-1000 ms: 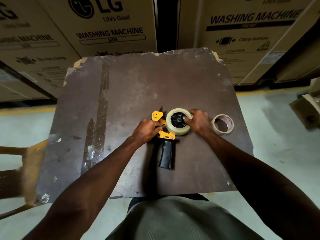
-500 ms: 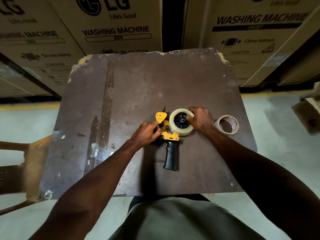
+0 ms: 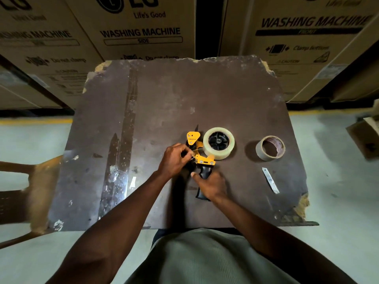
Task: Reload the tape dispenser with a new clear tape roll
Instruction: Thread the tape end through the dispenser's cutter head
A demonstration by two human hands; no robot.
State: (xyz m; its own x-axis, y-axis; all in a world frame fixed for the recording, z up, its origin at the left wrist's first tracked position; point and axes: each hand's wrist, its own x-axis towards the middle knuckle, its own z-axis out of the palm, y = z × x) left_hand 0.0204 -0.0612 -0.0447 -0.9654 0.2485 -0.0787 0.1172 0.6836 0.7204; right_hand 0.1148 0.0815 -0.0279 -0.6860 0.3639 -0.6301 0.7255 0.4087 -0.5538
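Single head view, looking steeply down, close over table, facing cartons

Count, tabletop: 1 tape dispenser, yellow and black; 2 tape rolls, 1 clear roll mounted on dispenser, 1 spent roll lying apart; 1 loose blade; 2 hands, left hand, right hand

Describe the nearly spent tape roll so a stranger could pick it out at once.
On the dark brown worn tabletop, look right of the yellow and black tape dispenser. The thin, nearly spent tape roll lies alone there, its brown cardboard core open and empty, unlike the thick clear tape roll mounted on the dispenser's black hub.
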